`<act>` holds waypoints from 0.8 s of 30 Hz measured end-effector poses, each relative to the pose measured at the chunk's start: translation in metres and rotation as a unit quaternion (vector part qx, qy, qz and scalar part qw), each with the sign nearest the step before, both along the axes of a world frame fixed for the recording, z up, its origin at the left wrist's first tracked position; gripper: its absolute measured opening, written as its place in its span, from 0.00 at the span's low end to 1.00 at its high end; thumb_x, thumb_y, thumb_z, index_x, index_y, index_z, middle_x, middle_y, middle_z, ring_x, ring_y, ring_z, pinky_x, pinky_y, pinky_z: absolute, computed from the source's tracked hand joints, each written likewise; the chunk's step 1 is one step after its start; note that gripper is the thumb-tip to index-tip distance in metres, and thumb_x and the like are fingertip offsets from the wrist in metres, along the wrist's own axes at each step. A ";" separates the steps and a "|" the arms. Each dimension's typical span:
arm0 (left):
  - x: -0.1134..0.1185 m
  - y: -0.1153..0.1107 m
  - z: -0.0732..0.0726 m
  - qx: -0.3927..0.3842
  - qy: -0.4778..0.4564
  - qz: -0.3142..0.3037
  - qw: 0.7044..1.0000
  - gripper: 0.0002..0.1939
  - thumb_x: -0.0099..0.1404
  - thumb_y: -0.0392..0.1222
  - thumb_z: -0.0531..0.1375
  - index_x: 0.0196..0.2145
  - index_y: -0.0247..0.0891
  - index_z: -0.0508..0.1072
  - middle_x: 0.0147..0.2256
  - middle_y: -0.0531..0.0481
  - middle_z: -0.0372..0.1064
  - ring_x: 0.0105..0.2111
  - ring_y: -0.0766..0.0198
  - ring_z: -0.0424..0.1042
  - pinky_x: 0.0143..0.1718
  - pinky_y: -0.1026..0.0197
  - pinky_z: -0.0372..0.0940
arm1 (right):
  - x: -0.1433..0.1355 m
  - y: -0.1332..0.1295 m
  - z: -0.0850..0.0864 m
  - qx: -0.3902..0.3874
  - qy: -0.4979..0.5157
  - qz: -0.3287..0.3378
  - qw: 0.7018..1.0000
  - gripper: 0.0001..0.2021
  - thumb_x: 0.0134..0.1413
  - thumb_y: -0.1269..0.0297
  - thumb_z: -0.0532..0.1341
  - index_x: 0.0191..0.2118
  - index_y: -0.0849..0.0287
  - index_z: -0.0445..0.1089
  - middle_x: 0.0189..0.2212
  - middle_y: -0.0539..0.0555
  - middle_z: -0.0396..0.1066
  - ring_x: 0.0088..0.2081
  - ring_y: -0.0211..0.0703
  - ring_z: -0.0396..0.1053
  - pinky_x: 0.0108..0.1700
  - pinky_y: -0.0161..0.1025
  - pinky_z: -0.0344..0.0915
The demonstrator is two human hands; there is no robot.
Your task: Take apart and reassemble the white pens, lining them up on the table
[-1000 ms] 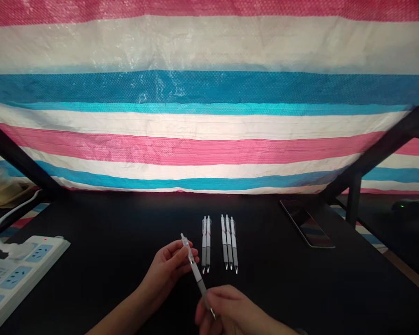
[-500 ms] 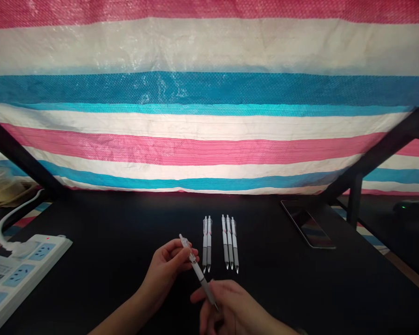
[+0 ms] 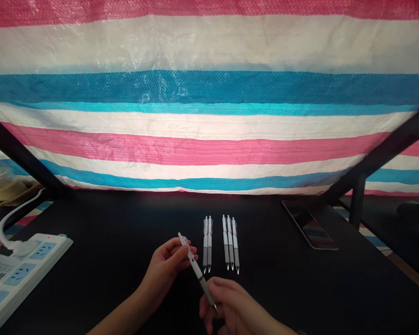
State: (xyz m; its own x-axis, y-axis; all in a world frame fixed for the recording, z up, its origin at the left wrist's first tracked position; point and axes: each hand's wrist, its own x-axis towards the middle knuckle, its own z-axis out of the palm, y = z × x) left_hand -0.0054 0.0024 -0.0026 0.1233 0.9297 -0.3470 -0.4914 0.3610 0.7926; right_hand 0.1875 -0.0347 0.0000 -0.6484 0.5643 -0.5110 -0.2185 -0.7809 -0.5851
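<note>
A white pen with a grey grip point(image 3: 196, 269) slants between my two hands, clicker end up and left, metal tip down and right. My left hand point(image 3: 165, 267) pinches its upper part near the clip, thumb against the barrel. At the lower end, my right hand point(image 3: 235, 300) has its thumb and curled fingers around the grey grip, and the tip sticks out below. Just beyond my hands lie matching pens side by side: a pair point(image 3: 207, 244) and, a little to the right, a group of three point(image 3: 230, 242), all with tips toward me.
A dark phone point(image 3: 309, 225) lies on the black table point(image 3: 125, 218) at the right. On the left sits a white power strip point(image 3: 28, 265) with a plugged-in cable. Black frame bars point(image 3: 373, 153) flank a striped plastic sheet point(image 3: 209, 88) behind.
My right fingers have closed in on the pen's grey grip; the index finger was stretched out behind it before. My left hand keeps its pinch with almost no movement. The other pens lie unmoved.
</note>
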 end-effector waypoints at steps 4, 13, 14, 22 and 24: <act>0.000 -0.001 0.001 0.000 0.002 -0.001 1.000 0.11 0.56 0.42 0.70 0.35 0.35 0.78 0.32 0.47 0.79 0.32 0.64 0.77 0.36 0.66 0.71 | 0.001 0.001 0.001 0.004 -0.010 0.010 1.000 0.19 0.50 0.49 0.64 0.32 0.64 0.68 0.31 0.55 0.72 0.26 0.35 0.70 0.20 0.27 0.57; 0.000 -0.001 0.001 0.000 0.000 -0.001 1.000 0.10 0.56 0.42 0.70 0.34 0.35 0.78 0.32 0.47 0.79 0.32 0.64 0.77 0.35 0.67 0.70 | 0.002 -0.002 0.003 0.009 0.002 -0.018 1.000 0.12 0.53 0.58 0.65 0.35 0.62 0.67 0.33 0.54 0.72 0.28 0.35 0.71 0.20 0.25 0.60; 0.000 -0.001 0.001 0.001 0.001 0.000 1.000 0.10 0.56 0.42 0.70 0.34 0.35 0.78 0.32 0.47 0.79 0.32 0.64 0.77 0.35 0.67 0.70 | 0.002 -0.001 0.003 0.011 0.006 -0.021 1.000 0.12 0.52 0.58 0.65 0.36 0.62 0.67 0.33 0.54 0.72 0.28 0.35 0.71 0.20 0.25 0.61; 0.000 -0.001 0.003 0.007 0.001 0.003 1.000 0.10 0.56 0.42 0.70 0.34 0.35 0.77 0.32 0.47 0.78 0.32 0.64 0.77 0.35 0.66 0.70 | 0.005 0.001 0.006 0.026 -0.001 -0.022 0.999 0.15 0.48 0.61 0.68 0.38 0.63 0.68 0.35 0.55 0.74 0.30 0.37 0.72 0.21 0.25 0.62; 0.000 -0.001 0.002 0.007 0.001 0.005 1.000 0.10 0.56 0.42 0.70 0.34 0.34 0.77 0.32 0.46 0.78 0.32 0.63 0.77 0.35 0.66 0.70 | 0.005 0.000 0.007 0.022 -0.008 -0.010 1.000 0.17 0.51 0.56 0.65 0.41 0.65 0.69 0.33 0.56 0.74 0.28 0.37 0.72 0.21 0.26 0.62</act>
State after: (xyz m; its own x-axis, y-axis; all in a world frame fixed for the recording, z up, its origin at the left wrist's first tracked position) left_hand -0.0056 0.0012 -0.0006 0.1128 0.9358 -0.3341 -0.4938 0.3446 0.7984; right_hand 0.1921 -0.0343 0.0065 -0.6292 0.5994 -0.4947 -0.2241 -0.7494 -0.6230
